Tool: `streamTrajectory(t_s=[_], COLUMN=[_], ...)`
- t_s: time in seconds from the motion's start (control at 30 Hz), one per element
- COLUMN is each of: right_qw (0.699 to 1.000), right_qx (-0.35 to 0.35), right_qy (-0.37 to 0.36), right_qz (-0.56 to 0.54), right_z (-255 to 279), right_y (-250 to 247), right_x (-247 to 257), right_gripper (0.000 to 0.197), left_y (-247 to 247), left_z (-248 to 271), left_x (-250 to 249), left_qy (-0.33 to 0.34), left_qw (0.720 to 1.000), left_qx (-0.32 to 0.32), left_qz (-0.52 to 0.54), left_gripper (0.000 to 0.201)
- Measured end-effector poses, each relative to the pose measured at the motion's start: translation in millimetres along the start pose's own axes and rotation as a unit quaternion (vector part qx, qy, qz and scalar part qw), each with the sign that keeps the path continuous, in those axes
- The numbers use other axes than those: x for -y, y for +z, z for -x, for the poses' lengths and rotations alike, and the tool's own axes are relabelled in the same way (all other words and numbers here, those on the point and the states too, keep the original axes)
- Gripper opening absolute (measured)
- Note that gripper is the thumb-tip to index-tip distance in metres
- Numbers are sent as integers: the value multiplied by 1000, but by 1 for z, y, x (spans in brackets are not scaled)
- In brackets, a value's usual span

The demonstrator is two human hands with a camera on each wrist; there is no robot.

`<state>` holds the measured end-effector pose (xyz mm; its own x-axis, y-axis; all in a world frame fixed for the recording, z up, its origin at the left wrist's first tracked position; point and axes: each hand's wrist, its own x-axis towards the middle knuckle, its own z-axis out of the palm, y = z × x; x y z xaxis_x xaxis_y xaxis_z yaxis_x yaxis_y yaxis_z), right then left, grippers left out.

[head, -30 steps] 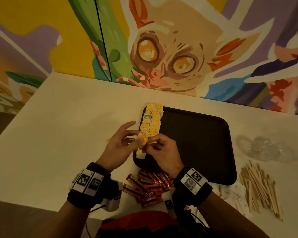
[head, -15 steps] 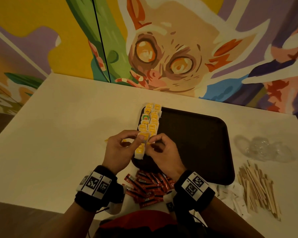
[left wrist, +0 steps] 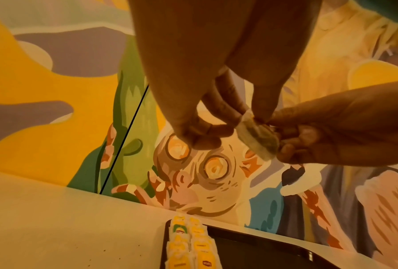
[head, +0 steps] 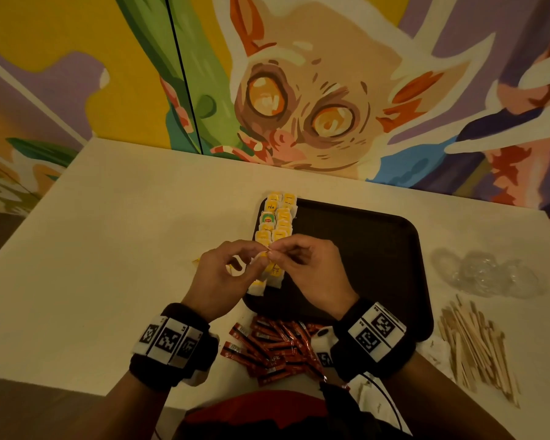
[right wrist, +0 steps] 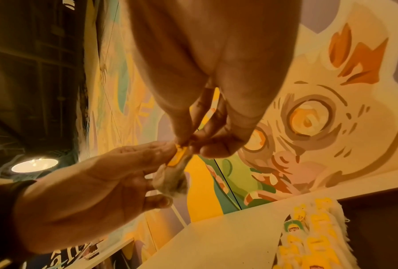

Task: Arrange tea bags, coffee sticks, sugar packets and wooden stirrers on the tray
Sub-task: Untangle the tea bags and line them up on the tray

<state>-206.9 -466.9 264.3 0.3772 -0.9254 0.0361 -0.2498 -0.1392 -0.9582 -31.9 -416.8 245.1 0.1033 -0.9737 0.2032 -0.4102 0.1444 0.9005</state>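
Observation:
A dark tray [head: 362, 249] lies on the white table, with two rows of yellow-tagged tea bags [head: 277, 217] along its left edge. Above the near end of those rows both hands meet on one tea bag [left wrist: 257, 140]. My left hand [head: 223, 268] pinches its top edge between thumb and forefinger, and my right hand [head: 302, 265] pinches the same bag from the right. In the right wrist view the tea bag [right wrist: 175, 174] hangs below its yellow tag. Red coffee sticks [head: 273, 347] lie in a heap near the front edge, between my wrists.
Wooden stirrers [head: 477, 347] are piled at the right front of the table, with white sugar packets [head: 438, 350] partly under them. Crumpled clear plastic [head: 489, 274] sits right of the tray. A painted wall runs along the table's far edge.
Both hands have lifted a little over the near end of the tea bag rows, and the fingertips have closed together on one bag.

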Motion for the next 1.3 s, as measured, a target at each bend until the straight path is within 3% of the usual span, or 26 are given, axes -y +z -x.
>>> streamTrajectory(t_s=[0.3,0.43,0.5,0.6,0.73,1.07,1.2,1.3], right_qw=[999,995,978,923,882,949,989,988], right_qx=[15,74,102,117,110,66,46,26], right_qy=[-2,44,121,226,267,183,114,153], right_qz=[-34,-56,-138,-288,-372,-249,-76,-10], right_z=[-1,-10,-11,-11,-7,7,7,0], right_y=[-6,-10,-10,-7,-1,14,17,18], right_x=[7,4,3,3,-2,-20,-34,-55], right_gripper=[8,7,8,12,18,17,18,9], left_y=[-6,-9,-10,-10,-6,9,16,20], left_z=[0,-3,-4,-5,-6,-5,0,4], left_x=[-1,-7,-8,-9,-5,8,21,32], left_qy=[25,74,79,61,42,-34,-67,-115], left_qw=[997,995,996,998,997,993,994,992], left_qx=[39,47,30,-2,-24,-108,-87,-54], left_qz=[-54,-41,-16,21,56,38,17,-1], left_gripper=[13,18,18,14,17,7,7,4])
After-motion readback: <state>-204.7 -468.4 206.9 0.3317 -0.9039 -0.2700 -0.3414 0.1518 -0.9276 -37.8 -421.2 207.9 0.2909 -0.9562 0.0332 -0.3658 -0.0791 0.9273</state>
